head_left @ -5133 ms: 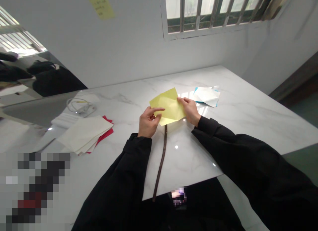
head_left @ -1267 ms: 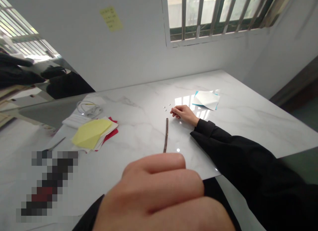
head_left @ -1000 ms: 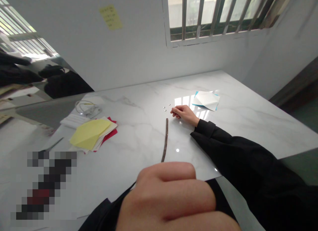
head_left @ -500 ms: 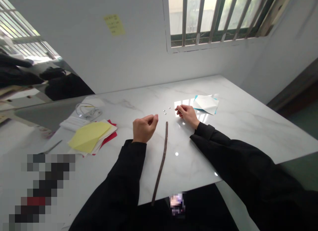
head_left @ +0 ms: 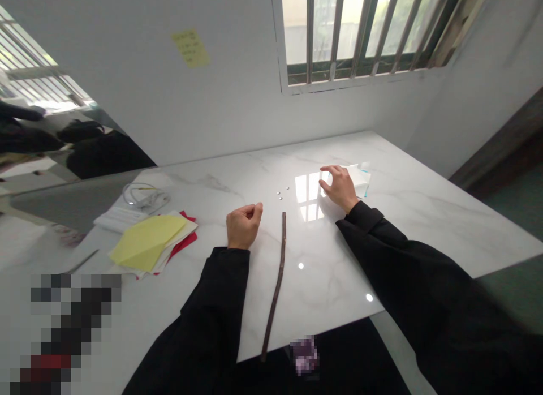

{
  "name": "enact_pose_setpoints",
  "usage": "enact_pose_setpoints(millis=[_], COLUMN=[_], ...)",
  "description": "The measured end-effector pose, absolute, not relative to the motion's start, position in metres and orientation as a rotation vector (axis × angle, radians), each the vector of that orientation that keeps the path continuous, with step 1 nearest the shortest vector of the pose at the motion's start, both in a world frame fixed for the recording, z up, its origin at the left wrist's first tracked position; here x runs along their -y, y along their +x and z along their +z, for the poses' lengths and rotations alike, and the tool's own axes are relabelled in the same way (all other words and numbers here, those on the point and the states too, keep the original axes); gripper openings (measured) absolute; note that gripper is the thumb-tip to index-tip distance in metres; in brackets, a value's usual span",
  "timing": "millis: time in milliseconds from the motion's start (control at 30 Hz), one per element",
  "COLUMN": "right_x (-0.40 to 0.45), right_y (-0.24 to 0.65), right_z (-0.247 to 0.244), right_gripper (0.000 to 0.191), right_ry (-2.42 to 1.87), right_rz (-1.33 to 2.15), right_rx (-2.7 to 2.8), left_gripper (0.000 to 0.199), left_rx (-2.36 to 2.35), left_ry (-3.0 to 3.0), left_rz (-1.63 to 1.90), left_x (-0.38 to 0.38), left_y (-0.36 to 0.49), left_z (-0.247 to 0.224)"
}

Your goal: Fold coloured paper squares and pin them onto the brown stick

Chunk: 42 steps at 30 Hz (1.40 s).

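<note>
L hand is curled on the white marble counter, just left of ctr, fingers together, nothing visible in them. R hand is upper right of ctr, fingers spread apart, tips at the edge of the folded white paper w/ teal edges. Thin brown stick lies between the hands, running toward the bottom of the frame. Few tiny metal beads just above it. Lower left: folded yellow paper on a stack of white & red sheets, white cable behind.
</note>
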State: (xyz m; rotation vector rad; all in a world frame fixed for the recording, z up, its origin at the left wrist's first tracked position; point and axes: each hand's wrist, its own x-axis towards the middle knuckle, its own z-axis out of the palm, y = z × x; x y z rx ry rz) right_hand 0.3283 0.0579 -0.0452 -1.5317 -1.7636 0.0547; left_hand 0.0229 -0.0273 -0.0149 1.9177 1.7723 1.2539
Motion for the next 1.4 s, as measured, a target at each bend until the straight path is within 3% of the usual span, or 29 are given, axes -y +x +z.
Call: enact_pose_setpoints(millis=[100,167,367,700,1400], right_x=[-0.063,-0.065,-0.066,-0.067,-0.068], right_y=[0.342,0.347,0.351,0.36,0.371], right_z=[-0.055,-0.061,-0.063,-0.065,-0.05], right_gripper=[0.063,0.066,0.059,0.062,0.033], right_ry=[-1.741,-1.84,-1.892,-1.971,-1.881], right_rz=[0.013,0.025,0.053,0.029,0.073], right_rx=[1.756,1.762,1.755,1.626,1.413], left_gripper=[0.05,0.05,0.048,0.048,0.047], left_rx=[-1.753,-1.746,-1.721,-1.709,-1.692], left_ry=[1.908,1.909,1.884,1.908,1.927], left_rz=[1.256,1.254,1.271,1.273,1.302], left_x=[0.027,0.028,0.028,0.028,0.031], left_y=[0.024,0.025,0.027,0.028,0.032], left_z=[-0.016,-0.016,-0.016,-0.017,-0.012])
